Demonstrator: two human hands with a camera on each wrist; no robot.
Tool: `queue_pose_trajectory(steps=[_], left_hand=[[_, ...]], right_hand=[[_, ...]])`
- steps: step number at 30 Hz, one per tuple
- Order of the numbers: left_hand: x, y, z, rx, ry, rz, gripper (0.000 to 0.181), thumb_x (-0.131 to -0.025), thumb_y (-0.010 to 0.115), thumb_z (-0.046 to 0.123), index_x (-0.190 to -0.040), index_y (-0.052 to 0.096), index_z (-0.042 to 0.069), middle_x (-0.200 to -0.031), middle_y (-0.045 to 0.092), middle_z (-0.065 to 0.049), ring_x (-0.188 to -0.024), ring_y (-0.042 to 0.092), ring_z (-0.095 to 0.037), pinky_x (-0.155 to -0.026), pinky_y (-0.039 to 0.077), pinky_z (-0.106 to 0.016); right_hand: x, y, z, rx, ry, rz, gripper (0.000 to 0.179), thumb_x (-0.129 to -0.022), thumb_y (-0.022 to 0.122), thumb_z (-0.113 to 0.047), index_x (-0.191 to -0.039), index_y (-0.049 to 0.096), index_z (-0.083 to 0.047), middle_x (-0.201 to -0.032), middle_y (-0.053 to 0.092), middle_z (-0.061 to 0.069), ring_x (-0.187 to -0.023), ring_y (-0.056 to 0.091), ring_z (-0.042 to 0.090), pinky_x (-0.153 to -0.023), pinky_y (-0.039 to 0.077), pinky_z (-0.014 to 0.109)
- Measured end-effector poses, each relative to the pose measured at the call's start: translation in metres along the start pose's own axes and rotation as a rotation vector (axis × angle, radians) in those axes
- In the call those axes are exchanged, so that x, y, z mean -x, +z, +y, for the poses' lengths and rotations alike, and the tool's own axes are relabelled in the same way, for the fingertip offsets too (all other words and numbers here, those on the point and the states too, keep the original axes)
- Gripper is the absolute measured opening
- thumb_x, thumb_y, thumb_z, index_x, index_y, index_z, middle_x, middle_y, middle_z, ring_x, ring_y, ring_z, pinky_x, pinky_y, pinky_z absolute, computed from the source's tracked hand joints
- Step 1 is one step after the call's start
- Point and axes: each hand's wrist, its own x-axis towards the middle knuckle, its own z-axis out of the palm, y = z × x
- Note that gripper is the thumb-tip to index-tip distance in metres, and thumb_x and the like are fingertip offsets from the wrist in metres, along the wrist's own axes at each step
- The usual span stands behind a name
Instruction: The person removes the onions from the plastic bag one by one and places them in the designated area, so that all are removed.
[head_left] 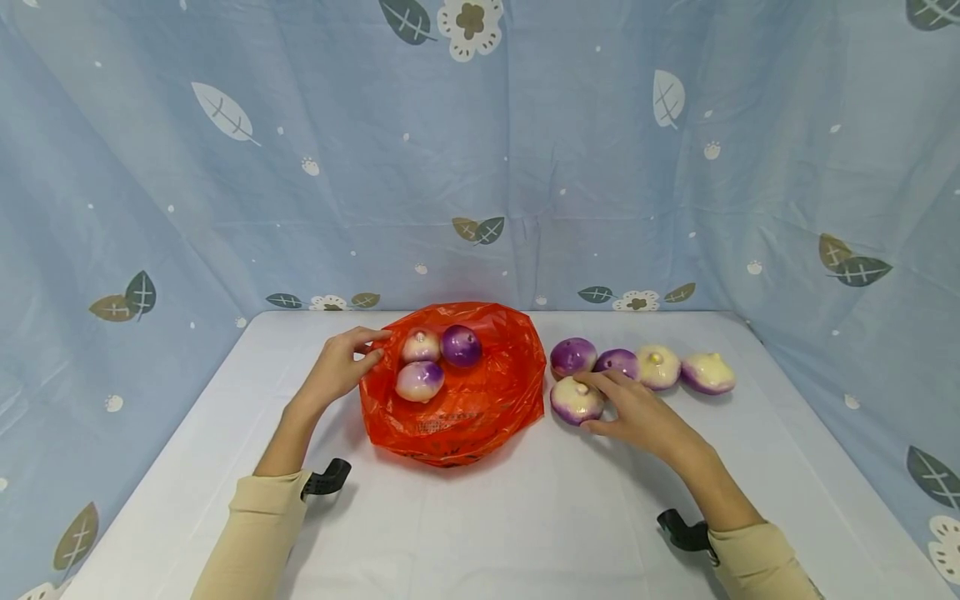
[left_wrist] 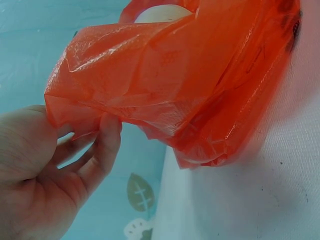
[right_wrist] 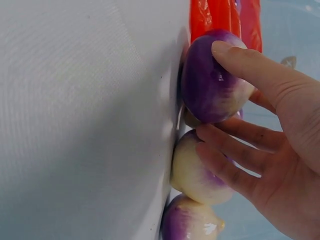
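Observation:
A red plastic bag (head_left: 487, 400) lies spread on the table with its mouth up. Inside it are three purple-and-white turnips, among them a dark purple turnip (head_left: 461, 346). My left hand (head_left: 341, 362) pinches the bag's left rim between thumb and fingers; in the left wrist view the film (left_wrist: 125, 75) partly covers the fingertips. To the right of the bag, my right hand (head_left: 637, 412) grips a cream-topped turnip (head_left: 576, 402) with the thumb on its near side and fingers across the far side. In the right wrist view this turnip (right_wrist: 212, 77) shows its purple underside.
Behind and right of my right hand sit more turnips: two purple ones (head_left: 573, 357), a cream one (head_left: 658, 367) and another cream one (head_left: 708, 373) at the row's end. The white table (head_left: 480, 525) meets a blue patterned curtain (head_left: 525, 167) at the back.

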Motion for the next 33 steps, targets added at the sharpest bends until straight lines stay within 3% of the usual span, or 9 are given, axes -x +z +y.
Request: queue_pose_trajectory(steps=[17, 33], left_hand=[[0.000, 0.001, 0.000, -0.006, -0.001, 0.000, 0.035, -0.094, 0.060, 0.002, -0.129, 0.063, 0.003, -0.123, 0.066, -0.020, -0.106, 0.065, -0.040, -0.080, 0.061, -0.047], [0.000, 0.000, 0.000, 0.002, -0.005, 0.000, 0.036, -0.094, 0.061, 0.003, -0.130, 0.063, 0.004, -0.122, 0.066, -0.019, -0.104, 0.065, -0.038, -0.077, 0.062, -0.044]], right_hand=[[0.002, -0.003, -0.002, 0.022, 0.017, 0.011, 0.068, -0.076, 0.084, -0.029, -0.136, 0.056, -0.013, -0.131, 0.062, 0.011, -0.120, 0.059, 0.033, -0.099, 0.051, 0.053], [0.004, -0.011, -0.008, 0.028, 0.000, 0.049, 0.063, -0.078, 0.082, -0.025, -0.135, 0.058, -0.017, -0.124, 0.063, 0.014, -0.112, 0.063, 0.032, -0.094, 0.053, 0.054]])
